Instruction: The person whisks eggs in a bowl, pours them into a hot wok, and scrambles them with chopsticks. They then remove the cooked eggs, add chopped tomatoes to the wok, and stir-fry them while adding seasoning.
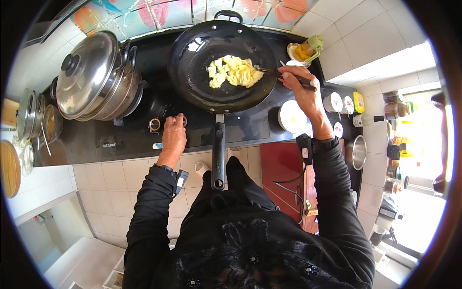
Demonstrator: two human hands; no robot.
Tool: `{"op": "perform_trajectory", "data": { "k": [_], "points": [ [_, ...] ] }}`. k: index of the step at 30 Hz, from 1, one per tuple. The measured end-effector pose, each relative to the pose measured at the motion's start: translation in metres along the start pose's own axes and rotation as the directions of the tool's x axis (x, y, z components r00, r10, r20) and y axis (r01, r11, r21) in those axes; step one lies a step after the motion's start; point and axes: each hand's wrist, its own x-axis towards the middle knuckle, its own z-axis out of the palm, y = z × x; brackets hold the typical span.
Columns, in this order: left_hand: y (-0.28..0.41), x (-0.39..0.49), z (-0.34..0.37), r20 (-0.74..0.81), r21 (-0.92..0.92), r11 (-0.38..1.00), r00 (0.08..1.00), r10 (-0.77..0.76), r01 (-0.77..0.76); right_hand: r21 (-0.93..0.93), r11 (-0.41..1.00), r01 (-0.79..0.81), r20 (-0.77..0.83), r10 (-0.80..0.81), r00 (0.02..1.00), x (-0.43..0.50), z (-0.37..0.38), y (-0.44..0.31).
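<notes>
A black wok (195, 86) with a long handle (218, 155) sits on the black glass cooktop (133, 141). Cooked scrambled egg (234, 72) lies in its middle. My right hand (303, 88) grips the dark handle of a cooking utensil (269, 71), whose metal part touches the egg's right side; its exact kind is hard to tell. My left hand (174, 135) has its fingers on the cooktop's right control knob (184, 121), mostly covering it. The other knob (155, 125) shows just left of that hand.
A large lidded steel steamer pot (88, 76) stands left of the wok. A white bowl (293, 116) lies under my right forearm. An oil jug (306, 50) stands back right; seasoning tubs (332, 102) and a steel bowl (359, 152) are at the right.
</notes>
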Motion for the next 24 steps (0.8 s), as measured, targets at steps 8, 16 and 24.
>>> {"op": "perform_trajectory", "data": {
  "k": [8,16,24],
  "points": [
    [0.006,0.005,0.010,-0.099,0.057,0.992,0.989,-0.106,0.112,0.044,0.989,-0.138,-0.006,0.138,0.990,0.023,0.036,0.018],
    [0.013,0.002,-0.003,-0.129,0.015,0.962,0.955,-0.269,0.273,0.126,0.964,-0.234,0.315,0.184,0.931,-0.001,0.054,-0.002],
    [0.032,-0.074,-0.012,0.143,-0.387,0.845,0.930,-0.340,0.369,-0.010,0.992,-0.127,0.034,0.127,0.991,0.017,0.026,0.025]
  ]
}}
